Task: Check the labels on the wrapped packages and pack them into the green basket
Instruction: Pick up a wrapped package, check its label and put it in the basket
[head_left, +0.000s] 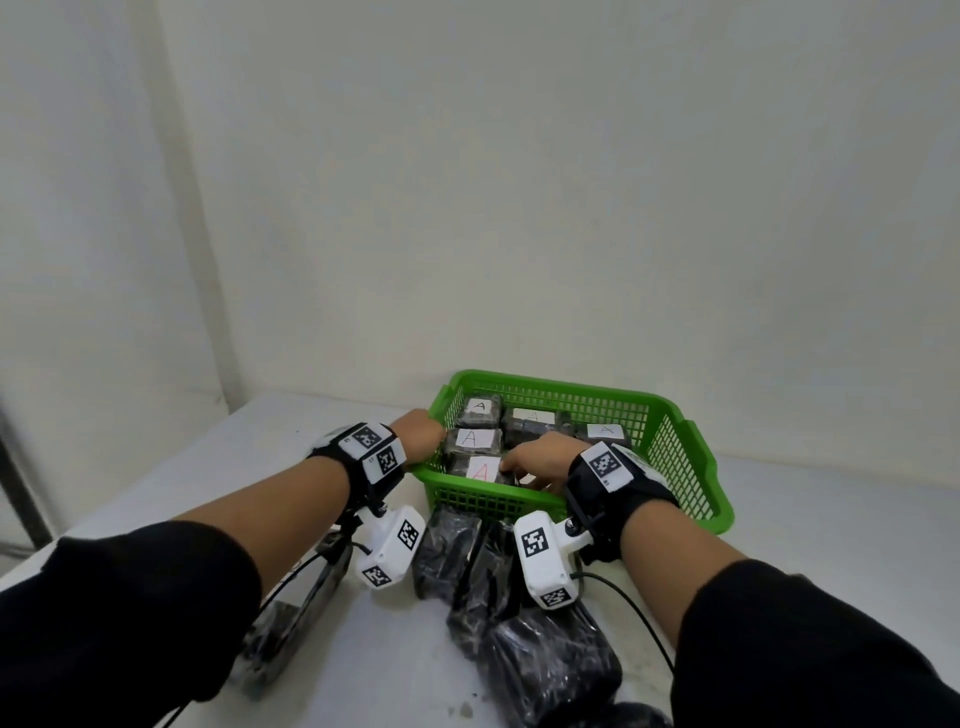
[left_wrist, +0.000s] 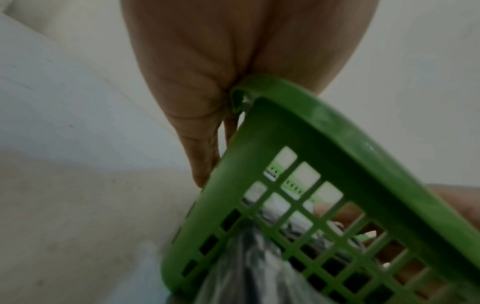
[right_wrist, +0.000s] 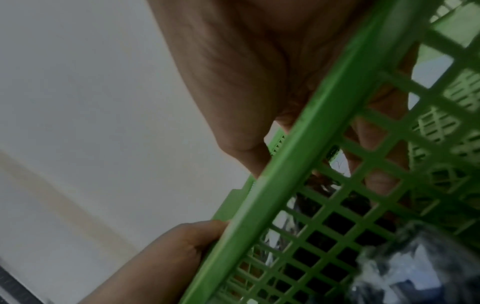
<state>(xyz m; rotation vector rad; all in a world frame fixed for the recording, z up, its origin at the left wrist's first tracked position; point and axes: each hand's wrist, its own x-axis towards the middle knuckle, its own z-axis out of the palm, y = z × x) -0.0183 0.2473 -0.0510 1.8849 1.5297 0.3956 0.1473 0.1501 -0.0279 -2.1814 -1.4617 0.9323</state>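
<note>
The green basket stands on the table and holds several dark wrapped packages with white "A" labels, one of them in red. My left hand grips the basket's near-left rim; the left wrist view shows the rim wedged between thumb and fingers. My right hand reaches over the front rim, and its fingers curl on a dark package just right of the red-labelled one. That package is mostly hidden under the hand.
More wrapped packages lie on the table in front of the basket, and one lies at the left under my forearm. Wrist camera cables trail over the table. A white wall stands close behind the basket.
</note>
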